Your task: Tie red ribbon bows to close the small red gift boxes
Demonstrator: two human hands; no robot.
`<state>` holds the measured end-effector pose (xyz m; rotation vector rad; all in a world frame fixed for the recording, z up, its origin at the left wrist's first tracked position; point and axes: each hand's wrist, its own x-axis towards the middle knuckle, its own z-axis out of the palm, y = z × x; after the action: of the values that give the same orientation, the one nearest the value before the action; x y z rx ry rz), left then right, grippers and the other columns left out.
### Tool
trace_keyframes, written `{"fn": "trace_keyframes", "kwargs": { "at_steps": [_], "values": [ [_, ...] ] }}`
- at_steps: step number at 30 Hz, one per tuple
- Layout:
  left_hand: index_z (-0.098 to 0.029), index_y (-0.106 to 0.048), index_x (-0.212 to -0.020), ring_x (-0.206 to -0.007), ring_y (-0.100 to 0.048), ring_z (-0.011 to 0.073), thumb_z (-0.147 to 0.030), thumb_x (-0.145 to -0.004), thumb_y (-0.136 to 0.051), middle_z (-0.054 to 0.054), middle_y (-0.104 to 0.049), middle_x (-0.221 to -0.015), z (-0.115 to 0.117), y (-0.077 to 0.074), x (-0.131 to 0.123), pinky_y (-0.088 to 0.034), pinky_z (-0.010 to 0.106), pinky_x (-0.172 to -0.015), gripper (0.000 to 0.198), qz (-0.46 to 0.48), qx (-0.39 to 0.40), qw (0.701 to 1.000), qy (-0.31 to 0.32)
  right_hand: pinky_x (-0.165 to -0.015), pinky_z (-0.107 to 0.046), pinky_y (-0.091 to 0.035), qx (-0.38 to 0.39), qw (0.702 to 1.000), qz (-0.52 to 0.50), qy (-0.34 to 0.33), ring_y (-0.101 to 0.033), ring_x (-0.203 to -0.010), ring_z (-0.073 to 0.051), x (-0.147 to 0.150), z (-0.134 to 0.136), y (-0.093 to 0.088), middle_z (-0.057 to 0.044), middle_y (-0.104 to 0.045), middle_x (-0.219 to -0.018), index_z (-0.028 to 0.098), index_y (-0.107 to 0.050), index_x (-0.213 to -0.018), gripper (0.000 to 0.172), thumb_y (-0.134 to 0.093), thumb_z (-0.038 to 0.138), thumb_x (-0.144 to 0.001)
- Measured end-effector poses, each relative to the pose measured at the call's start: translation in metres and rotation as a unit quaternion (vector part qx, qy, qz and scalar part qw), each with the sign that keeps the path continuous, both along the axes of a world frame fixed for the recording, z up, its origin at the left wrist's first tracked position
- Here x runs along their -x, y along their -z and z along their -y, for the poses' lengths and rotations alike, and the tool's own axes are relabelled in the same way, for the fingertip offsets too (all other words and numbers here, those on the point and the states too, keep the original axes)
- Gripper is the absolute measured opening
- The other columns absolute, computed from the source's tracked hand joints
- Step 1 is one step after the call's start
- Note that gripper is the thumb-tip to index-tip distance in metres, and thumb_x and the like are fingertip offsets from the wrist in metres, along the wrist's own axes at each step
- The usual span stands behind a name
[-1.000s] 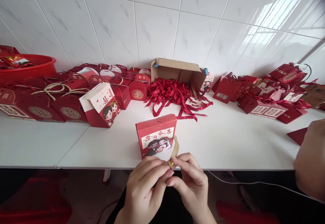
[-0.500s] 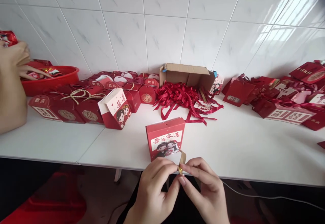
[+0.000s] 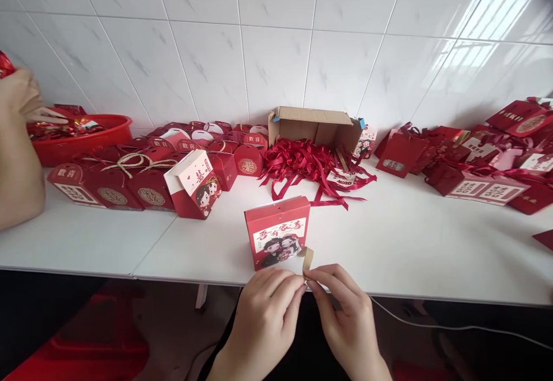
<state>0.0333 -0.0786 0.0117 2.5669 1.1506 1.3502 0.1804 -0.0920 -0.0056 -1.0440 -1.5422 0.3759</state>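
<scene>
A short gold ribbon [image 3: 307, 259] stands up between my fingertips, just past the table's front edge. My left hand [image 3: 270, 315] is closed in a pinch on its lower part. Opposite it, my right hand [image 3: 345, 312] pinches the same spot with thumb and index finger. The fingers hide the ribbon's lower end, where a bit of shiny gold shows. Right behind my hands a red gift box [image 3: 279, 234] with a cartoon couple on its front stands upright on the white table [image 3: 380, 243]; neither hand grips it.
Red ribbons [image 3: 302, 165] spill from a cardboard box [image 3: 315, 115] by the wall. Red candy boxes [image 3: 151, 194] stand in rows at left, more gift boxes [image 3: 479, 188] pile up at right. At far left another person's arm [image 3: 19, 156] reaches over a red basin [image 3: 86, 139].
My fingertips have drawn closer together around the ribbon's lower end, covering more of it. The other person's hand at the basin has shifted slightly left, partly with the view.
</scene>
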Motion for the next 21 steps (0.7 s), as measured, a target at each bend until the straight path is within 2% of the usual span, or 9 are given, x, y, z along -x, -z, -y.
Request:
{"fn": "trace_keyframes", "kwargs": {
  "at_steps": [4,7,11,14,17,19,21],
  "values": [
    [-0.018,-0.061,-0.087,-0.067,-0.062,0.017,-0.007,-0.09,-0.047,0.004,-0.067,-0.076,-0.002,0.001,-0.005,-0.049,0.029,-0.062,0.018,0.009,0.039,0.999,-0.006,-0.062,-0.028,-0.054,0.005,0.999,0.039,0.023,-0.065,-0.073,-0.018,0.002,-0.002,0.005,-0.007,-0.067,-0.084,0.023,-0.068,-0.098,0.022,-0.05,0.011,-0.091],
    [-0.019,-0.06,-0.082,-0.064,-0.059,0.0153,-0.008,-0.092,-0.044,0.002,-0.065,-0.072,-0.003,-0.001,-0.002,-0.046,0.027,-0.058,0.022,0.003,0.082,0.997,0.013,-0.066,-0.03,-0.054,0.036,0.997,0.062,0.002,-0.064,-0.076,-0.019,-0.001,-0.001,0.003,-0.007,-0.066,-0.087,0.022,-0.067,-0.097,0.021,-0.049,0.013,-0.093],
    [-0.02,-0.059,-0.083,-0.066,-0.056,0.0146,-0.01,-0.094,-0.044,0.001,-0.062,-0.074,-0.004,-0.007,0.01,-0.044,0.026,-0.06,0.021,-0.005,0.156,0.987,0.04,-0.078,-0.032,-0.053,0.099,0.99,0.044,-0.095,-0.063,-0.091,-0.02,-0.012,0.002,-0.006,-0.008,-0.066,-0.097,0.022,-0.067,-0.1,0.018,-0.051,0.017,-0.094],
    [-0.021,-0.059,-0.085,-0.07,-0.055,0.014,-0.009,-0.093,-0.045,0.0,-0.061,-0.077,-0.003,-0.014,0.02,-0.043,0.025,-0.064,0.02,-0.02,0.176,0.98,0.087,-0.083,-0.03,-0.052,0.157,0.971,-0.018,-0.178,-0.063,-0.101,-0.02,-0.019,0.003,-0.012,-0.008,-0.065,-0.108,0.023,-0.069,-0.096,0.015,-0.054,0.02,-0.094],
    [-0.022,-0.06,-0.086,-0.073,-0.055,0.0135,-0.006,-0.092,-0.048,-0.001,-0.062,-0.077,-0.001,-0.019,0.025,-0.043,0.025,-0.068,0.02,-0.029,0.161,0.979,0.124,-0.081,-0.028,-0.052,0.183,0.952,-0.092,-0.227,-0.065,-0.091,-0.017,-0.021,0.003,-0.013,-0.005,-0.068,-0.098,0.024,-0.07,-0.093,0.008,-0.064,0.02,-0.089],
    [-0.022,-0.059,-0.087,-0.072,-0.055,0.0135,-0.007,-0.092,-0.051,-0.002,-0.063,-0.077,-0.001,-0.02,0.027,-0.042,0.026,-0.068,0.018,-0.029,0.155,0.979,0.127,-0.076,-0.028,-0.052,0.189,0.941,-0.123,-0.251,-0.063,-0.08,-0.015,-0.02,0.002,-0.012,-0.003,-0.067,-0.085,0.025,-0.07,-0.093,0.008,-0.067,0.02,-0.086],
    [-0.022,-0.058,-0.086,-0.072,-0.055,0.0136,-0.009,-0.091,-0.053,-0.002,-0.062,-0.076,0.0,-0.018,0.029,-0.042,0.026,-0.067,0.014,-0.026,0.157,0.98,0.12,-0.072,-0.027,-0.05,0.198,0.934,-0.138,-0.265,-0.061,-0.075,-0.014,-0.02,0.003,-0.011,-0.002,-0.064,-0.082,0.025,-0.07,-0.094,0.009,-0.067,0.02,-0.086]
  ]
}}
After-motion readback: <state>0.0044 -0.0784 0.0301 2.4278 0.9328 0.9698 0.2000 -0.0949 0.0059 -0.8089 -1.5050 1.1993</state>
